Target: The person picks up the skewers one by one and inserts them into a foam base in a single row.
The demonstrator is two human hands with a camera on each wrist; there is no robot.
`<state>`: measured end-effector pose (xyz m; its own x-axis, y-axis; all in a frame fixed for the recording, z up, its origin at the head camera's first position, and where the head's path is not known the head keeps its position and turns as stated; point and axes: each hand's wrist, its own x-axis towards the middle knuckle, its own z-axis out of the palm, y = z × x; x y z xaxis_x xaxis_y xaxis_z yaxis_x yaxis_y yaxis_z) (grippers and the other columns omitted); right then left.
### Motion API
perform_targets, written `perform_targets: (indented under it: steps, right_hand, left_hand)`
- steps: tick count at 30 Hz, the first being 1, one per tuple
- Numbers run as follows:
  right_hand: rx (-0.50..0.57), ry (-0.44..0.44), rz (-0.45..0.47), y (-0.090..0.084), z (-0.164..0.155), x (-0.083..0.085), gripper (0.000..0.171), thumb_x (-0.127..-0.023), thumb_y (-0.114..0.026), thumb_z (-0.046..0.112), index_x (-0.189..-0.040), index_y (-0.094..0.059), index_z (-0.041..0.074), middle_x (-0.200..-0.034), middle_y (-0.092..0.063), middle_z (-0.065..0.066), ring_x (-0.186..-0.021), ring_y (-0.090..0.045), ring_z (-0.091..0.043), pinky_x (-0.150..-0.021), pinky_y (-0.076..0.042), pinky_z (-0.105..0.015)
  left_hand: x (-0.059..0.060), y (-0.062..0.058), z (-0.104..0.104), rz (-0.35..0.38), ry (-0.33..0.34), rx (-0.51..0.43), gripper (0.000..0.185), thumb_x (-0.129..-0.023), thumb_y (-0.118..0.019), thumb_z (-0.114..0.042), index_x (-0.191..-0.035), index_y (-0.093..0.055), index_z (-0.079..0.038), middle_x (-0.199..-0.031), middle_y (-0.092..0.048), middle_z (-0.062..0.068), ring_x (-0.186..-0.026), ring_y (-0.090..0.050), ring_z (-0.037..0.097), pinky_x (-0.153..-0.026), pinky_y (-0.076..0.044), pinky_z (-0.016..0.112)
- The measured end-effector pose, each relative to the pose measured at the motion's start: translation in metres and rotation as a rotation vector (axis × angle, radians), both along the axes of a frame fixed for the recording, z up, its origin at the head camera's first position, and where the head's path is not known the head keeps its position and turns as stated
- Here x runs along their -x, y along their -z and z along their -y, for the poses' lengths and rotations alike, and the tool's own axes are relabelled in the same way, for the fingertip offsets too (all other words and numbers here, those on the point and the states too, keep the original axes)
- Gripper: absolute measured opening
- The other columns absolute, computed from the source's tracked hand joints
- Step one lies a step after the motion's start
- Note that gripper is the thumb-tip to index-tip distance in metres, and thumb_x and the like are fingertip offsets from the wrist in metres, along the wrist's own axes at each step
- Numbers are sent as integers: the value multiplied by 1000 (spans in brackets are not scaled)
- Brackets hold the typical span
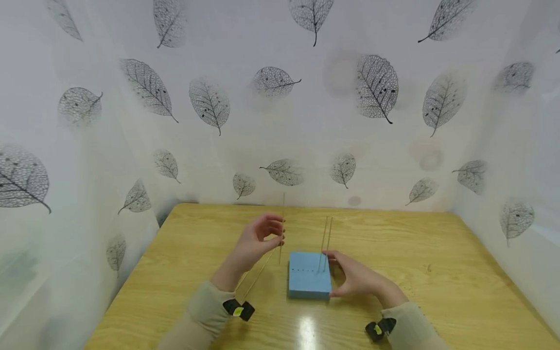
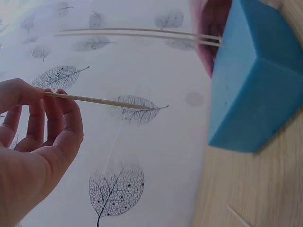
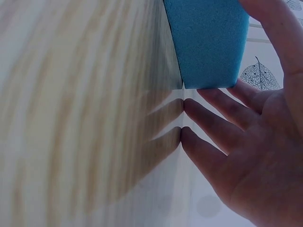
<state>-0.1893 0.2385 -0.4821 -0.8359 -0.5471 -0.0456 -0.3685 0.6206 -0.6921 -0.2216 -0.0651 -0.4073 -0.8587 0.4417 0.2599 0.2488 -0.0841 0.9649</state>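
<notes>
A square block of blue foam (image 1: pixel 309 281) lies flat on the pale wooden table (image 1: pixel 437 282), a little toward six o'clock from the table's middle in the head view, with a row of small dark holes across its top. Two thin wooden sticks (image 1: pixel 326 238) stand upright and close together in the block, at about two o'clock on its top face. The right hand (image 1: pixel 356 277) rests against the block's three o'clock side, thumb at the far corner near the base of the sticks and fingers laid straight along the edge; the right wrist view shows the fingertips (image 3: pixel 189 106) touching the table surface beside the foam, so the hand steadies the block without curling round it. The left hand (image 1: pixel 258 240) is raised above the table at about ten o'clock from the block and pinches a third thin wooden stick (image 1: pixel 283 228) between thumb and fingertips, held nearly upright and clear of the foam. Two more slender sticks (image 1: pixel 255 277) lie on the table beneath the left hand, at nine o'clock from the block.
</notes>
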Motion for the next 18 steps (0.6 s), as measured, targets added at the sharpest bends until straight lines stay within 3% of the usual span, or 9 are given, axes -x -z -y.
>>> perform_targets:
  steps: [3, 9, 13, 18]
  right_hand:
    - [-4, 1, 7, 0, 1, 1, 107, -71, -88, 34, -152, -27, -2, -152, -40, -22, -136, -44, -40, -112, -34, -59]
    - [6, -2, 26, 3, 4, 0, 106, -72, -87, 35, -152, -27, -1, -152, -40, -22, -137, -44, -41, -112, -34, -59]
    - [12, 0, 14, 2, 2, 0, 106, -72, -87, 34, -151, -28, -1, -151, -40, -24, -136, -44, -42, -112, -34, -60]
    - [22, 5, 13, 4, 2, 1, 105, -70, -88, 34, -150, -31, -1, -151, -43, -21, -136, -46, -39, -113, -33, -59]
  left_hand:
    - [0, -1, -6, -16, 7, -18, 37, -87, -60, 13, -123, -53, 7, -110, -55, 32, -98, -63, 23, -82, -59, 31]
    - [-2, -2, -14, -19, 4, -47, 36, -88, -61, 14, -122, -53, 8, -105, -58, 20, -94, -64, 16, -83, -59, 32]
    - [-2, -1, -24, -32, 8, -53, 34, -88, -61, 13, -121, -54, 7, -108, -57, 29, -94, -63, 13, -84, -59, 32]
    - [-5, 7, -36, -63, 3, -16, 32, -89, -62, 10, -120, -56, 4, -108, -59, 28, -96, -63, 17, -84, -59, 32]
